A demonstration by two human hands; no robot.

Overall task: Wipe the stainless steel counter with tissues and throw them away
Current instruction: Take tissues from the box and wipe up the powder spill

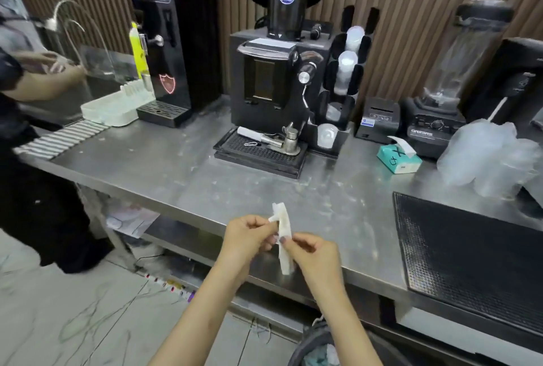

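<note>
Over the near edge of the smeared stainless steel worktop [191,177], the left hand [249,235] and right hand [313,252] are both pinching a folded white tissue strip [284,226], seemingly readying it for wiping just beyond them.

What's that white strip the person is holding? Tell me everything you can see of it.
The tissue is white paper folded into a long narrow strip, faintly stained near its top. It is held roughly upright over the front edge of the counter. The left hand pinches its upper part, the right hand its middle.
</note>
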